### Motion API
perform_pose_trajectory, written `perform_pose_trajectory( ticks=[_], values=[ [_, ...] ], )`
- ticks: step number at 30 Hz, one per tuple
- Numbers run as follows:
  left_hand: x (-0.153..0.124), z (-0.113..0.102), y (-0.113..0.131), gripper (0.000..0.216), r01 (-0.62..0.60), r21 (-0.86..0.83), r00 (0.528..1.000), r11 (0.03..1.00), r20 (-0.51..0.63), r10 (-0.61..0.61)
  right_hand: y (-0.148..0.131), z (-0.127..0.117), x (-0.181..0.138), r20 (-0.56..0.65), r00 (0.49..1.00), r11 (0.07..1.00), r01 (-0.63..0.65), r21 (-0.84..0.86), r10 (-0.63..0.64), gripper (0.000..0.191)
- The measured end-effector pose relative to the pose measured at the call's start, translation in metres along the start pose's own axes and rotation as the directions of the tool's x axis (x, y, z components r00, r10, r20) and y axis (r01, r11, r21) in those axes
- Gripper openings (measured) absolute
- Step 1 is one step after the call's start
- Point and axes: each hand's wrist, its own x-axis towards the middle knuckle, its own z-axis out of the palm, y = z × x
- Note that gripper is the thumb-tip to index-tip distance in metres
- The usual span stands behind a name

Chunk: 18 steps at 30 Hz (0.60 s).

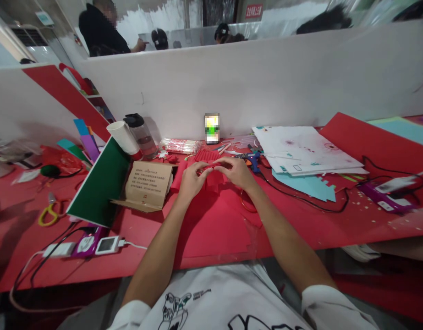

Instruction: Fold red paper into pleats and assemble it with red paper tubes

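Piece in hand: red pleated sheet, apparently paper (214, 183), centre of frame, just above the red tabletop's near half (211, 233). Left hand (194, 178) and right hand (238, 174) meet over it from either side, thumbs and fingertips pinched on its upper part; the exact contact of each finger is partly hidden. Key relation: the piece lies between the two grips, directly under the fingertips, neither hand clearly nearer. The pinched edge runs roughly left to right across the frame, while the pleats run up and down it — so the hands face each other along the edge and across the folds. Writing: brown cardboard box (145, 185), left of centre, bears several rows of dark printed characters and digits, too small to transcribe reliably. Red rectangular sign with white characters (253, 11), top of frame right of centre, seems to read 卫生间请上三楼 — the floor numeral is uncertain. White printed T-shirt (218, 298), bottom of frame, carries a black line cartoon with tiny lettering beside it, illegible, plus large outlined shapes cut off by the lower edge. No brand name could be made out.
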Motion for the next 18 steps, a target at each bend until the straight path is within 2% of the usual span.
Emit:
perform_pose_trajectory(
  ticks=[13,18],
  values=[
    [-0.0008,-0.0017,0.0064,0.022,0.026,-0.099,1.000,0.995,-0.007,-0.027,0.0007,-0.0043,0.0001,0.017,1.000,1.000,0.000,-0.012,0.000,0.020],
    [-0.0006,-0.0028,0.0070,0.025,0.060,-0.163,0.998,0.985,0.037,-0.054,-0.0039,-0.0062,-0.0004,0.017,1.000,0.999,0.019,0.040,-0.020,0.023]
  ],
)
